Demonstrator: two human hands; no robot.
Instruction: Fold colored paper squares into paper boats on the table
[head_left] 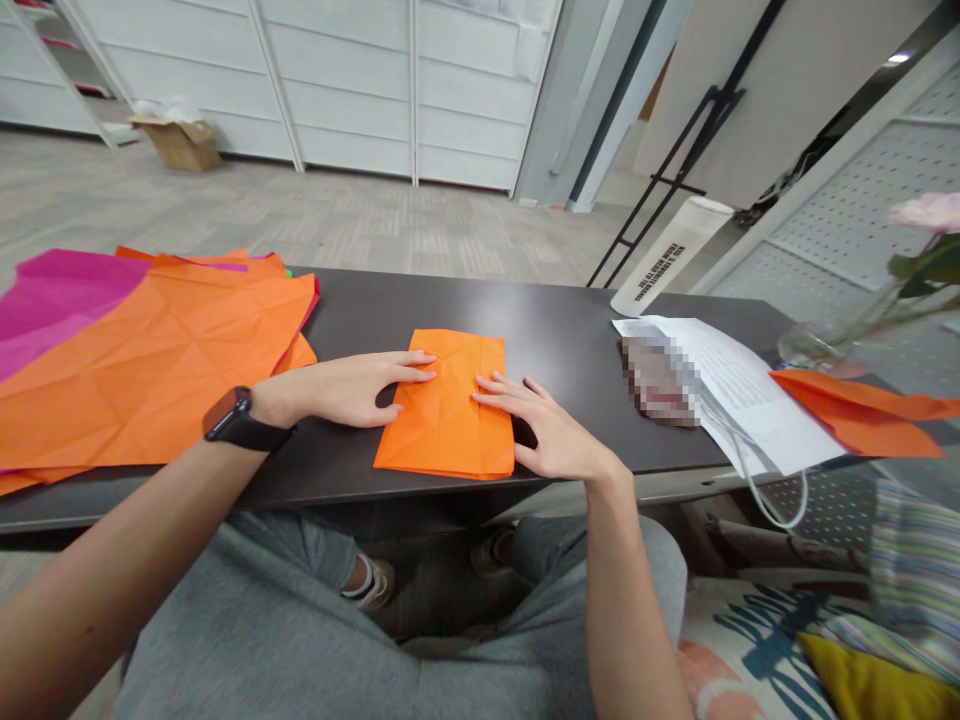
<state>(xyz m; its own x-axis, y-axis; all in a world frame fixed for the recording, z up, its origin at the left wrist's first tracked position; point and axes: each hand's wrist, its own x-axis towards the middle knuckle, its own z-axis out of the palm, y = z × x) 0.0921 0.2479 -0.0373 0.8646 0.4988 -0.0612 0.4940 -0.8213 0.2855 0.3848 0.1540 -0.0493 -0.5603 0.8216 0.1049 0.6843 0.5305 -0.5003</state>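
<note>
A folded sheet of orange paper point(446, 420) lies flat near the front edge of the dark table. Creases run across its surface. My left hand point(360, 388), with a black smartwatch point(244, 420) on the wrist, rests its fingertips on the paper's left side, fingers stretched out. On the right edge of the paper lie the spread fingers of my right hand point(546, 425), its thumb close to the lower right corner. Neither hand grips the paper. Several large creased sheets, orange point(165, 370) and magenta point(75, 300), are piled to the left of my left hand.
Printed white sheets point(739, 385), a looped white cable point(776, 515) and a folded orange piece point(862, 410) lie at the right. Behind them stands a white bottle point(667, 255). A vase point(814, 345) with a flower is at the far right; cushions point(787, 640) lie below.
</note>
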